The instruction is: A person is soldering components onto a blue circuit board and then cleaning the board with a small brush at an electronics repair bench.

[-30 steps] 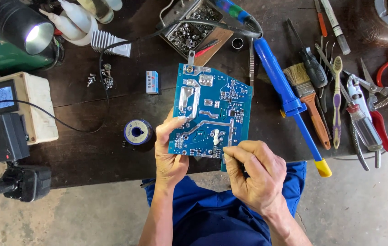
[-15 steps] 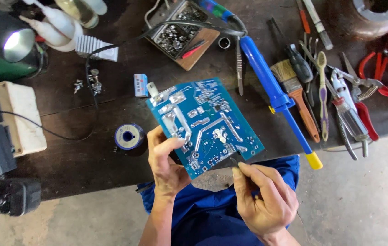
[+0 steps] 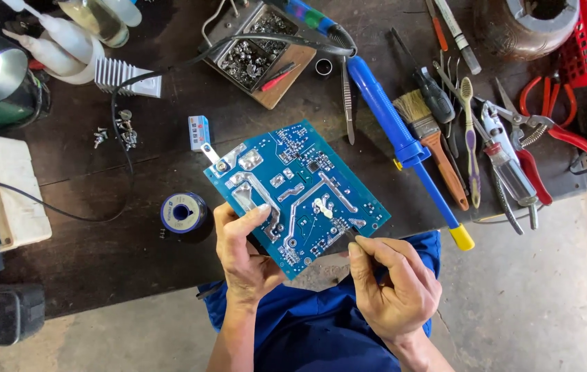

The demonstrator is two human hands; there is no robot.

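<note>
A blue circuit board [image 3: 300, 193] with silver solder traces is tilted over the front edge of the dark workbench [image 3: 87, 255]. My left hand [image 3: 245, 258] grips the board's lower left corner, thumb on top. My right hand [image 3: 393, 286] pinches a thin dark tool [image 3: 345, 231] whose tip touches the board near a white solder blob at lower centre. Just left of the board lies a spool of solder wire [image 3: 182, 211].
A blue desoldering pump [image 3: 404, 148], paintbrush [image 3: 435, 141], screwdrivers, toothbrush, pliers and red-handled cutters [image 3: 548, 127] lie at right. A tray of screws [image 3: 255, 48] sits at the back, a lamp [image 3: 1, 72] and beige box [image 3: 4, 189] at left.
The board has turned clockwise and tilted further since the earliest frame. My right hand has brought the thin tool's tip onto the board's lower centre.
</note>
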